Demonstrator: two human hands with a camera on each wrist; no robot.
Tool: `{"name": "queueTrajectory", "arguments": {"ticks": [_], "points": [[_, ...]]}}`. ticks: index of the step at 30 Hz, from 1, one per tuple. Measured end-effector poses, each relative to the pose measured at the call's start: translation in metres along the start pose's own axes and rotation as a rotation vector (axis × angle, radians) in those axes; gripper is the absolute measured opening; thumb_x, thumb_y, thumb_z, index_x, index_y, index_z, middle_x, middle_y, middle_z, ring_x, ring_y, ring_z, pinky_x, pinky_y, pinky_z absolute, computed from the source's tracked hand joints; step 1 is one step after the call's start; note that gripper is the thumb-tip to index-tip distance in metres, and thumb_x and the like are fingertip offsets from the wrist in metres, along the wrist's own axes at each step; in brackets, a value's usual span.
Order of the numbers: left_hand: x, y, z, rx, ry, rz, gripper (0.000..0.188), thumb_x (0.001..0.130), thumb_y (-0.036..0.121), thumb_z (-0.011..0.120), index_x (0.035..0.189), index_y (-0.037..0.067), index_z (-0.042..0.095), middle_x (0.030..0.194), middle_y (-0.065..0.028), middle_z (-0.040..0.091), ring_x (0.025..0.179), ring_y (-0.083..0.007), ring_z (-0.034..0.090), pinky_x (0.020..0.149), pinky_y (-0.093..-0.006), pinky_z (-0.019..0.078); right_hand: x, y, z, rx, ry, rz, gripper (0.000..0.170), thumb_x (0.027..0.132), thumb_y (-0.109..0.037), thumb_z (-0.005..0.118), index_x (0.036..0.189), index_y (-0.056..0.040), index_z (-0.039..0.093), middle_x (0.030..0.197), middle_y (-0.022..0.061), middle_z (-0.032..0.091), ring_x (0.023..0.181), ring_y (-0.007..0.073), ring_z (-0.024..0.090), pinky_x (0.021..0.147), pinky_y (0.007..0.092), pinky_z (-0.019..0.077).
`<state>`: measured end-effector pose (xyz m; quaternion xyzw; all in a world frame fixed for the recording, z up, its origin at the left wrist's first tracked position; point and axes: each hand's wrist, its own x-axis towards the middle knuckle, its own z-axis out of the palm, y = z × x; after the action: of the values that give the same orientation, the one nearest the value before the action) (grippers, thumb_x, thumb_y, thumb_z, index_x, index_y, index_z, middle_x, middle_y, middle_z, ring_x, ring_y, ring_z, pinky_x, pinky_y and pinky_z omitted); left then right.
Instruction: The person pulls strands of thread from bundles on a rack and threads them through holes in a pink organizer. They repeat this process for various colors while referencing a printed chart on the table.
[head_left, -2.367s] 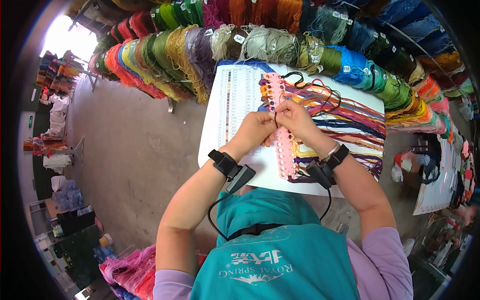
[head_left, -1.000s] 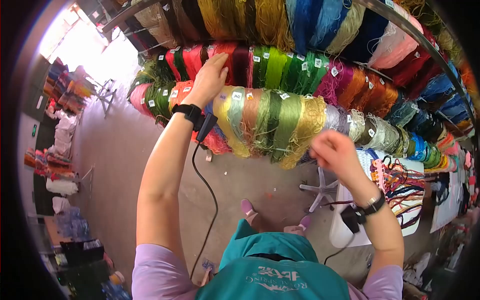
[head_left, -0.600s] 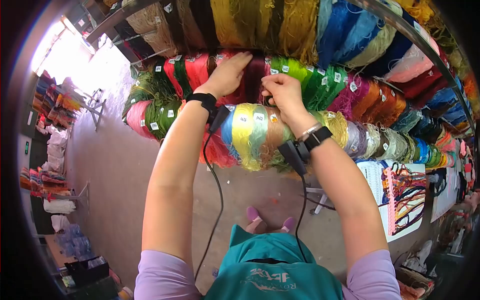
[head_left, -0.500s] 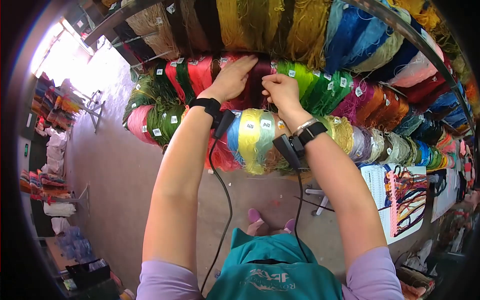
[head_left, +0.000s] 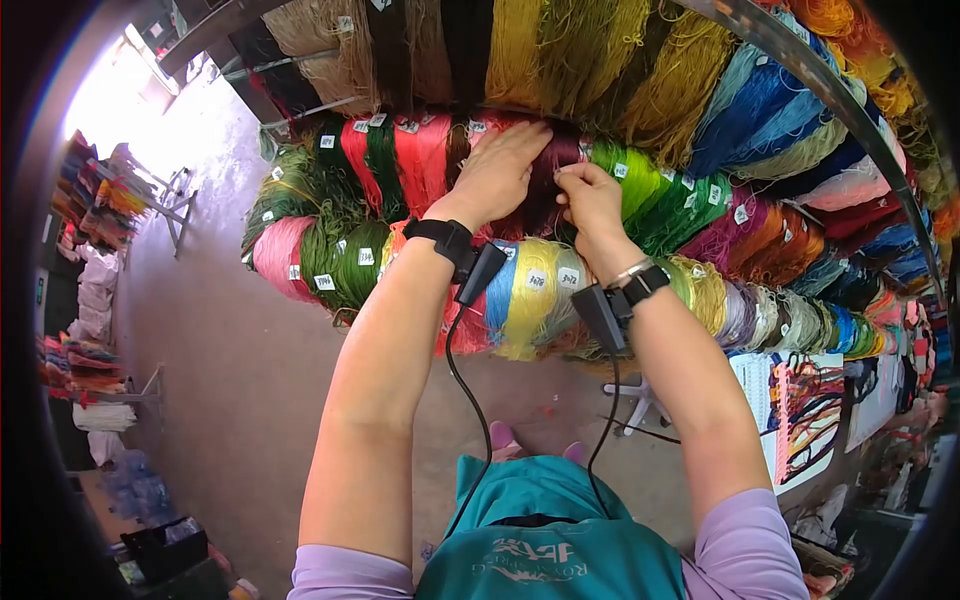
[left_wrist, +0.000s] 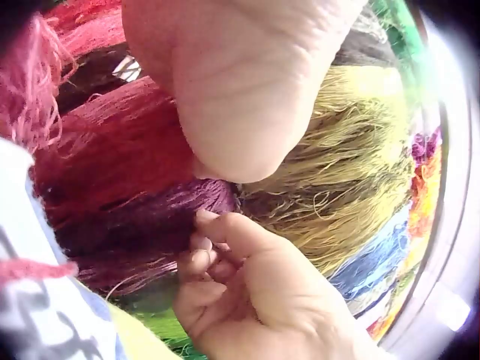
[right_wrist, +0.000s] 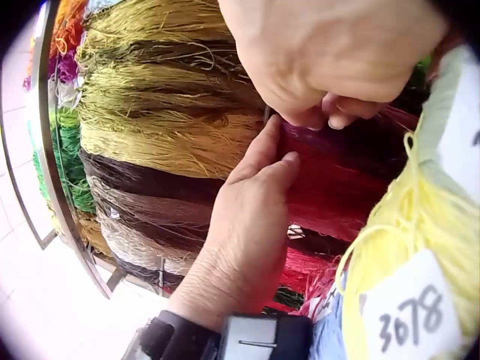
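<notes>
My left hand [head_left: 497, 178] lies with straight fingers over a dark red skein [left_wrist: 124, 142] on the middle row of the thread rack. Beside it hangs a dark purple skein [left_wrist: 142, 225]. My right hand [head_left: 594, 208] is at the upper end of this purple skein, thumb and index fingertips pinching purple thread; the strand itself is mostly hidden by the fingers. In the left wrist view my right hand [left_wrist: 262, 292] has its other fingers curled in. A bright green skein [head_left: 627, 178] hangs just right of it.
Yellow skeins [head_left: 530, 300] with number labels hang on the lower row, close under both wrists. Gold-brown skeins [head_left: 590, 55] hang above, below a metal rail [head_left: 800, 65]. A white board [head_left: 812, 460] with a pink punched card [head_left: 782, 425] of threads stands at right.
Both hands have left the pink card on the white board and reached the rack at left. My left hand has slid slightly right over the red skein; the right has come up beside it.
</notes>
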<state>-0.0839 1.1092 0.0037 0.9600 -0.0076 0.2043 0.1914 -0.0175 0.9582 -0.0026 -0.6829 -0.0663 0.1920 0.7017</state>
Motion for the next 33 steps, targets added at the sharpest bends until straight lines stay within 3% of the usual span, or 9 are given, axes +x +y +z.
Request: {"name": "queueTrajectory", "arguments": {"ticks": [4, 13, 22, 33], "points": [[-0.001, 0.000, 0.004, 0.015, 0.042, 0.010, 0.054, 0.089, 0.004, 0.048, 0.143, 0.007, 0.048, 0.152, -0.0131, 0.044, 0.144, -0.0287, 0.036, 0.120, -0.0464, 0.0233, -0.005, -0.007, -0.012, 0.158, -0.055, 0.069, 0.002, 0.091, -0.004, 0.065, 0.093, -0.0055, 0.065, 0.082, 0.0009, 0.065, 0.063, 0.0091, 0.061, 0.047, 0.0215, 0.0396], [-0.001, 0.000, 0.003, -0.008, 0.030, 0.011, 0.052, 0.093, 0.004, 0.049, 0.144, 0.007, 0.046, 0.154, -0.0137, 0.041, 0.145, -0.0323, 0.033, 0.120, -0.0476, 0.0238, -0.003, -0.009, -0.021, 0.227, -0.169, 0.099, 0.003, 0.097, -0.005, 0.058, 0.100, -0.0045, 0.057, 0.100, 0.0141, 0.072, 0.069, 0.0150, 0.069, 0.048, 0.0216, 0.0422], [-0.001, 0.001, 0.002, 0.002, 0.018, 0.002, 0.053, 0.093, 0.005, 0.049, 0.145, 0.008, 0.044, 0.154, -0.0127, 0.040, 0.146, -0.0307, 0.032, 0.121, -0.0472, 0.0225, -0.001, -0.007, -0.015, 0.115, -0.190, 0.061, 0.009, 0.099, -0.007, 0.054, 0.106, -0.0013, 0.056, 0.098, 0.0136, 0.071, 0.077, 0.0171, 0.072, 0.053, 0.0220, 0.0466], [-0.001, 0.002, 0.002, -0.014, 0.019, -0.007, 0.054, 0.091, 0.004, 0.050, 0.145, 0.007, 0.045, 0.154, -0.0132, 0.040, 0.145, -0.0308, 0.032, 0.121, -0.0469, 0.0224, -0.005, -0.010, -0.013, 0.113, -0.182, 0.050, 0.011, 0.100, -0.006, 0.050, 0.108, 0.0006, 0.056, 0.099, 0.0148, 0.071, 0.076, 0.0173, 0.072, 0.054, 0.0228, 0.0489]]}}
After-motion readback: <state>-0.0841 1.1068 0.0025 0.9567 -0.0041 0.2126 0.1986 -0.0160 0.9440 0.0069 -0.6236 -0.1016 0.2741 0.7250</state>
